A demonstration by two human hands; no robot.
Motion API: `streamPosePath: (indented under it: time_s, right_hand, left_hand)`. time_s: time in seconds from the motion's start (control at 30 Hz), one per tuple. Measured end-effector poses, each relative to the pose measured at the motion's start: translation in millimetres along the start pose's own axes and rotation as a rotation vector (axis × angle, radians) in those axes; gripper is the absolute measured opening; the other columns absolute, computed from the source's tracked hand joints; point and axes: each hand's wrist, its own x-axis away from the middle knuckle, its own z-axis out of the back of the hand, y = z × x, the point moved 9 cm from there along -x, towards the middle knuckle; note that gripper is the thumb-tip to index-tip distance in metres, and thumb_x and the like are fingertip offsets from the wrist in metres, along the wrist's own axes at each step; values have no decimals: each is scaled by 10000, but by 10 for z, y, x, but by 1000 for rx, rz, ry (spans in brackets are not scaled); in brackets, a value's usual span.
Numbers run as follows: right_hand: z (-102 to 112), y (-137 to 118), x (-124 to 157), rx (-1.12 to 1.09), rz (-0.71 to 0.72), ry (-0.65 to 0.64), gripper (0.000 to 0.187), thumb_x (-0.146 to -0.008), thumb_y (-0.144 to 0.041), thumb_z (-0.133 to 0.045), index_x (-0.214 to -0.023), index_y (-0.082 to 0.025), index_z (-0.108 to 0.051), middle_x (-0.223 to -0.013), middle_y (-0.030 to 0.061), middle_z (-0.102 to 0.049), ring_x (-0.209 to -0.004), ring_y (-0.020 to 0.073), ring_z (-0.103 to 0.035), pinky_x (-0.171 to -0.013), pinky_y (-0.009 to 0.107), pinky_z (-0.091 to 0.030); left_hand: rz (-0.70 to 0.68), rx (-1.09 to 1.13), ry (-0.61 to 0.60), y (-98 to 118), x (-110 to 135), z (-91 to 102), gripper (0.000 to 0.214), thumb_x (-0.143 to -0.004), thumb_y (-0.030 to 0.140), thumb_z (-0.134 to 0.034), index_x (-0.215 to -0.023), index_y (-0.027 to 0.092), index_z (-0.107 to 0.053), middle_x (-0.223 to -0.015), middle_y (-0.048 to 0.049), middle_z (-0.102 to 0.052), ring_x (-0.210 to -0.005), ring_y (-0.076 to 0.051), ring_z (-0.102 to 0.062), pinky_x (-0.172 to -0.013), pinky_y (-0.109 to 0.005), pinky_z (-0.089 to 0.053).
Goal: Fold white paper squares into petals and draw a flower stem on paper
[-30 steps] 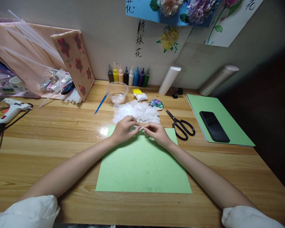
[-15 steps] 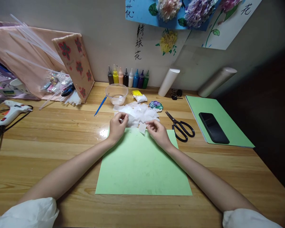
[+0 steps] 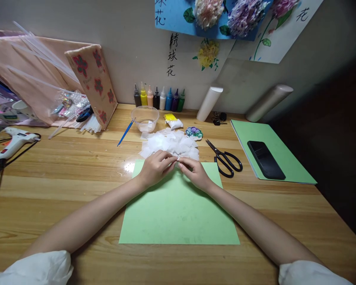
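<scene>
Left hand (image 3: 154,168) and right hand (image 3: 196,174) meet above the green sheet (image 3: 179,215)

In the head view, both hands are close together over the far edge of the sheet, fingertips nearly or quite touching. The left hand is bent, its fingers in a narrow pinch; the right hand is curled the same way, thumb just under the forefinger. Whether a scrap sits between the fingertips is hidden, so I cannot tell what either holds.

The white paper pieces (image 3: 169,141) lie in a loose heap just beyond the fingers, at the sheet's far edge. Behind the heap stands a clear bowl (image 3: 139,122) with more white scraps in it, and near that a small yellow-and-white bag (image 3: 173,121). A painted flower (image 3: 194,133) lies at the heap's right. The scissors (image 3: 225,158) rest just beside the sheet's far right corner, and a phone (image 3: 266,160) lies farther right.
</scene>
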Motion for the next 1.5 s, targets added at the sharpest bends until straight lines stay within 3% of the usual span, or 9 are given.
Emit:
streamPosePath:
  time_s: [0.17,0.37,0.73,1.03,1.27,1.5]
  right_hand:
    - [2,26,-15,-57,-19,-13,271,-897,-365,-460,-924,-169,-646,-765,31,-592,-694,147,-511,-648,265,-396]
    - [-10,26,-22,-61,-26,-24,367,-907,-387,-444,-637,-164,-552,-597,-8,-467,-601,122,-425,-586,248,-333]
    - [-28,24,-23,-30,-21,-50,402,-927,-339,-403,-575,-166,-491,-580,-14,-473,-583,110,-432,-597,241,-329]
    - [-54,34,-16,-31,-44,-76,307,-890,-303,-464,-625,-162,-527,-606,-13,-474,-572,104,-401,-550,235,-307]
    - [-61,69,-13,-15,-45,-67,208,-872,-271,-485,-809,-155,-645,-674,0,-537,-608,109,-439,-574,235,-337]
    - [-63,77,-14,-13,-48,-63,210,-867,-274,-491,-803,-151,-649,-668,-1,-534,-606,108,-434,-572,234,-336]
  left_hand:
    - [-9,21,-2,26,-19,13,180,-862,196,-510,-990,184,-637,-840,-54,-640,-758,-152,-553,-633,-255,-447]
    - [2,43,-26,-2,-13,-23,162,-868,212,-515,-959,179,-645,-801,-48,-641,-745,-147,-554,-626,-250,-442]
    - [72,114,-44,-47,-8,-43,136,-842,245,-553,-829,167,-663,-728,-38,-639,-684,-134,-558,-612,-243,-428]
    - [87,130,-48,-61,-4,-54,129,-833,236,-553,-811,168,-661,-725,-37,-638,-687,-136,-558,-622,-245,-432]
    - [93,123,-40,-54,-17,-40,129,-828,227,-554,-779,166,-657,-702,-35,-632,-675,-136,-550,-601,-245,-425]
    - [92,124,-43,-56,-20,-36,131,-831,220,-545,-775,166,-650,-698,-31,-629,-671,-135,-544,-599,-249,-419]
